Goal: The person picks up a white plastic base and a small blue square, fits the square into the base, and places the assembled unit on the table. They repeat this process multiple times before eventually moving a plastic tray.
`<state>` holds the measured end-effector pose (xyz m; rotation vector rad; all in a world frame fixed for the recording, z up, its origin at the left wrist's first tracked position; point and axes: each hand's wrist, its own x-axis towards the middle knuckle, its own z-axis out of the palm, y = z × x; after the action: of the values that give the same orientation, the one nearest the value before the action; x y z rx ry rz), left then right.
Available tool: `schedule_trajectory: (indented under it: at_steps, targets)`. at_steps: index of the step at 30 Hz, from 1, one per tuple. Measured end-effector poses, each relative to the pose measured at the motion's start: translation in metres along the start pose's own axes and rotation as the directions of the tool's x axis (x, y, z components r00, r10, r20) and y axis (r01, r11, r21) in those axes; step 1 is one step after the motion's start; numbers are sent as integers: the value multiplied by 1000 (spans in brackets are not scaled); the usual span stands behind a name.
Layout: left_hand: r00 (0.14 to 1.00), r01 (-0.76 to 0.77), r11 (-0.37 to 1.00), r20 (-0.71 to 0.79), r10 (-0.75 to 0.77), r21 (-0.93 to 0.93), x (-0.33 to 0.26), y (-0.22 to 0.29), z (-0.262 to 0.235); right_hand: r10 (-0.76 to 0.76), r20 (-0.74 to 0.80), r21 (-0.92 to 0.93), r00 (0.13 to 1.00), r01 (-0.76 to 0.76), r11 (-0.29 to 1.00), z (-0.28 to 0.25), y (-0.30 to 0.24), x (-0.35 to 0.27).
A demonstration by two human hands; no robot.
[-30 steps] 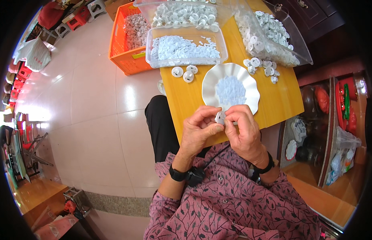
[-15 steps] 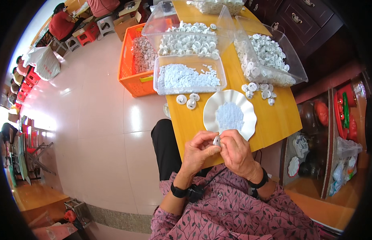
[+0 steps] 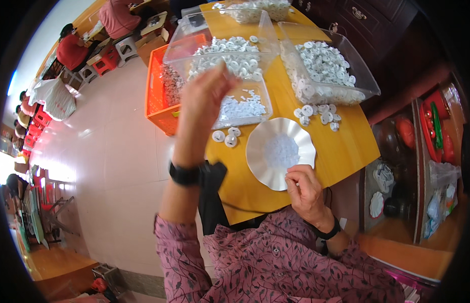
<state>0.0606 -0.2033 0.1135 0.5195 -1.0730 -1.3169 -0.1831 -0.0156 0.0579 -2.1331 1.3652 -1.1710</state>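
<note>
My left hand [image 3: 207, 93] is raised over the near edge of the clear bin [image 3: 269, 38] of round white plastic parts. Motion blurs its fingers, so I cannot make out what they hold. At the near rim of a white scalloped plate [image 3: 255, 159], my right hand [image 3: 307, 192] is closed in a pinch. Whatever is between those fingertips is hidden. Small pale blue pieces [image 3: 281, 150] lie in the plate. Beneath my left hand, a shallow clear tray [image 3: 269, 107] holds more such pieces, partly covered by the arm. Three round white parts [image 3: 231, 140] lie beside the plate.
Another clear bin [image 3: 367, 91] of white parts stands at the right, with several loose ones [image 3: 326, 117] before it. An orange crate [image 3: 155, 96] is left of the table. Shelves [image 3: 419, 202] stand at the right; people sit on stools in the far left background.
My left hand has left the small white part that both hands held and swung up and forward over the bins. My right hand has shifted slightly right and nearer me.
</note>
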Motion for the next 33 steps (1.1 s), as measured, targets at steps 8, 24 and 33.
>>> schedule_trajectory:
  at_steps: [8, 24, 33]
  targets:
    - [938, 113, 991, -320, -132, -78, 70, 7, -3, -53, -53, -140, 997, 45, 989, -22, 21, 11]
    - [651, 555, 471, -711, 268, 686, -77, -50, -88, 228, -59, -227, 972, -235, 945, -24, 65, 13]
    - [700, 471, 789, -711, -64, 394, -67, -43, -76, 230, -89, -224, 969, -245, 943, -13, 77, 2]
